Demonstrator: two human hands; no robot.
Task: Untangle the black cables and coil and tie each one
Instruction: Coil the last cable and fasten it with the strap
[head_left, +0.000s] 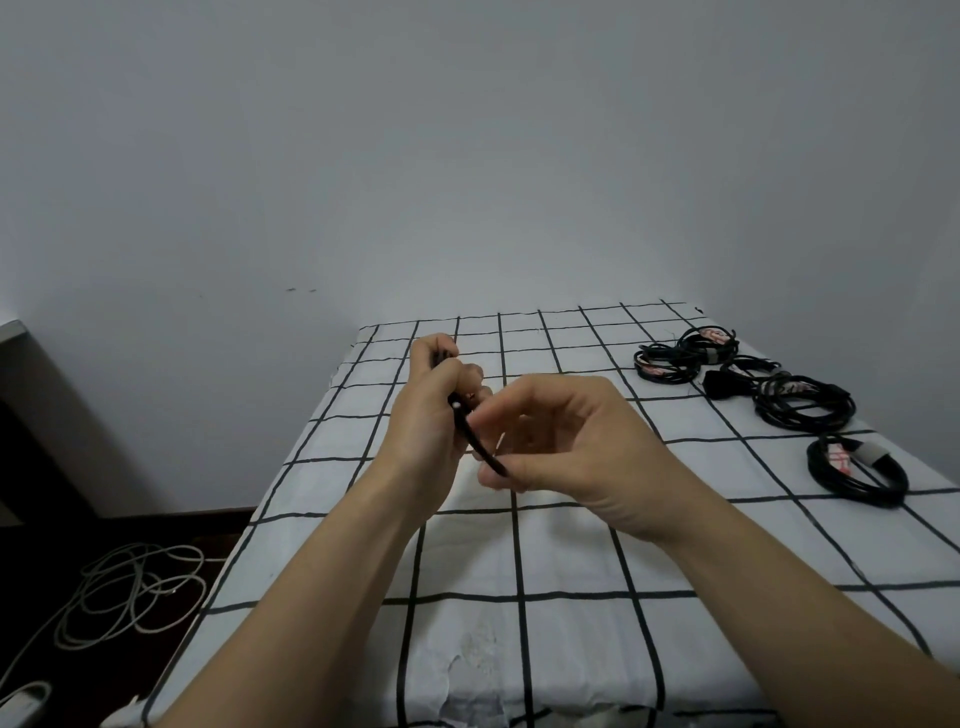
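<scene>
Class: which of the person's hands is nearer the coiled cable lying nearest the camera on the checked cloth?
Right. The right hand is left of that coiled cable, apart from it; the left hand is farther left. Both grip another black cable.

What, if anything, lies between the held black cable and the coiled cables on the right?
Nothing visible. The left hand and right hand grip the black cable; only bare checked cloth lies between it and the coiled cables.

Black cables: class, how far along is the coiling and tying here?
Done: several coiled bundles, banded, lie far right on the checked cloth. In hand: one black cable, gripped by the left hand and pinched by the right hand. Left: finishing this one; no other black tangle is in view.
</scene>
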